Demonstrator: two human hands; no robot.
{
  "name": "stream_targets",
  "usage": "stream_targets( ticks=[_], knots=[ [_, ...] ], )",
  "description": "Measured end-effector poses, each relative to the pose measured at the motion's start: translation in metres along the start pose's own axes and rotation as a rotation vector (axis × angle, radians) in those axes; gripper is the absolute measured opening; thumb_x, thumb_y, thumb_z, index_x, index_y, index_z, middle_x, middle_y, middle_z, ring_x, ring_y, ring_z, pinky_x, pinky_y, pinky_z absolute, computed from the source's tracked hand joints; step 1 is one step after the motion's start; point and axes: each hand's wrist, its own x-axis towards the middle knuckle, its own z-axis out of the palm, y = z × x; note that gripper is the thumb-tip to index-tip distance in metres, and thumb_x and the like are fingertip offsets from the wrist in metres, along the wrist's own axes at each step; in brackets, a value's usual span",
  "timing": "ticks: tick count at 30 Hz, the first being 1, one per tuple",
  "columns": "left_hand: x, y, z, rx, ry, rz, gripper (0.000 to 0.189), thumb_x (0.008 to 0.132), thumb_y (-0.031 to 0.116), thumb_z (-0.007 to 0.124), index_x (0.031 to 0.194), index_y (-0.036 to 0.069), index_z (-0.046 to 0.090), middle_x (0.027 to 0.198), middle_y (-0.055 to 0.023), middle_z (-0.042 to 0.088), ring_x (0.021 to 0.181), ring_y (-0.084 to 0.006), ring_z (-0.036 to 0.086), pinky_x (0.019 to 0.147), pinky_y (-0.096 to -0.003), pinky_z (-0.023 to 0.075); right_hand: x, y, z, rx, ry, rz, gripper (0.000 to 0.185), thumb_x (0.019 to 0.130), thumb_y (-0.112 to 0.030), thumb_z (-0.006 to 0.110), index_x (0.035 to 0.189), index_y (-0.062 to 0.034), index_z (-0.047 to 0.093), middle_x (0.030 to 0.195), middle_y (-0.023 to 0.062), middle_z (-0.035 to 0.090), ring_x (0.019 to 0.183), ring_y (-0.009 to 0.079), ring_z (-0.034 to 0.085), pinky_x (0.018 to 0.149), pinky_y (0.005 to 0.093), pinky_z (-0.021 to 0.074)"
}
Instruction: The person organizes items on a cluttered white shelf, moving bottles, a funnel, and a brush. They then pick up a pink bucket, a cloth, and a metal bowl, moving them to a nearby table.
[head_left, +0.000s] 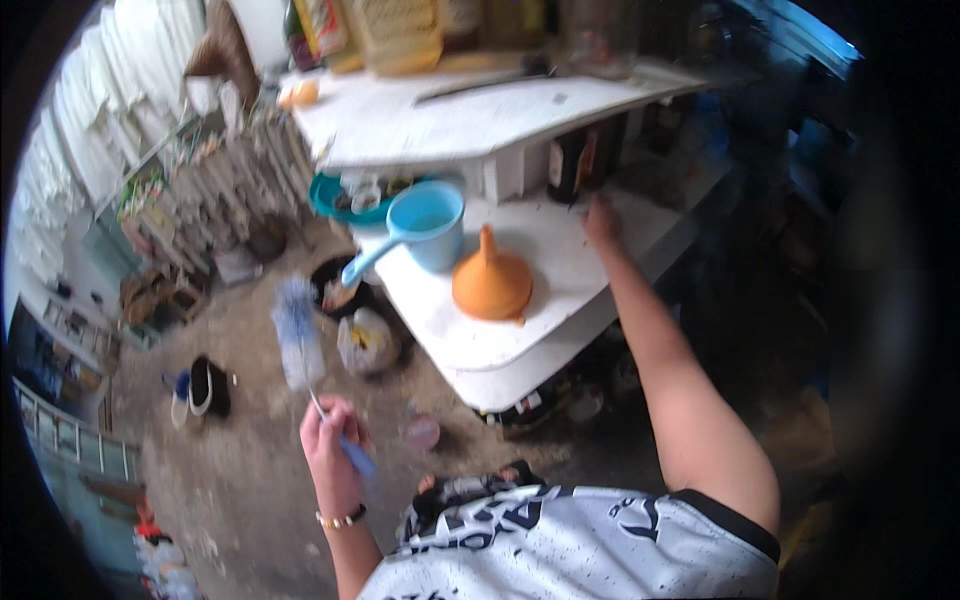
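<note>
My left hand (330, 435) grips a bottle brush (300, 330) by its blue handle, the pale bristles pointing up and away from me. On the right, my right hand (602, 223) reaches over the lower shelf of a white table (420, 315). It is close to a dark bottle (566, 166) standing under the upper shelf; blur hides whether the fingers touch or hold anything. An orange funnel (491, 281) sits spout up on the lower shelf. Behind it stands a light blue dipper (427, 225), its handle sticking out past the shelf's left edge.
A teal basin (326, 196) with small items sits behind the dipper. Several bottles (397, 34) stand on the upper shelf (405, 124), which overhangs the lower one. Floor items include a filled plastic bag (366, 341), a black bucket (208, 386) and a pinkish tub (423, 433).
</note>
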Motion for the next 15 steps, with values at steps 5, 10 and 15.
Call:
stream_targets(
  ticks=[5, 10, 15],
  knots=[
    [-0.002, 0.004, -0.014, -0.027, 0.021, -0.032, 0.014, 0.099, 0.016, 0.057, 0.100, 0.003, 0.060, 0.070, 0.0018, 0.049, 0.060, -0.0066, 0.047, 0.052, -0.0237, 0.0416, -0.006, 0.000, -0.010, 0.060, 0.001, 0.012, 0.050, 0.090, -0.019, 0.065, 0.133, 0.0016, 0.050, 0.117, 0.0274, 0.064, 0.108, 0.0442, 0.063, 0.091, 0.0481, 0.0514],
    [-0.011, -0.001, -0.028, -0.053, -0.004, -0.024, 0.015, 0.100, 0.017, 0.056, 0.100, 0.002, 0.061, 0.070, 0.0028, 0.049, 0.061, -0.0061, 0.046, 0.053, -0.0232, 0.0418, -0.013, -0.032, -0.053, 0.353, 0.132, 0.098, 0.033, 0.089, -0.017, 0.064, 0.114, 0.0018, 0.054, 0.105, 0.0254, 0.066, 0.099, 0.0416, 0.065, 0.085, 0.0491, 0.0507],
    [-0.009, -0.001, -0.023, 0.008, 0.075, -0.053, 0.017, 0.099, 0.018, 0.057, 0.100, 0.002, 0.061, 0.069, 0.0014, 0.049, 0.060, -0.0070, 0.046, 0.052, -0.0225, 0.0402, -0.006, -0.021, -0.054, 0.463, 0.581, 0.517, 0.028, 0.092, -0.019, 0.059, 0.106, 0.0041, 0.060, 0.094, 0.0235, 0.070, 0.088, 0.0387, 0.069, 0.079, 0.0452, 0.0529]
  ],
)
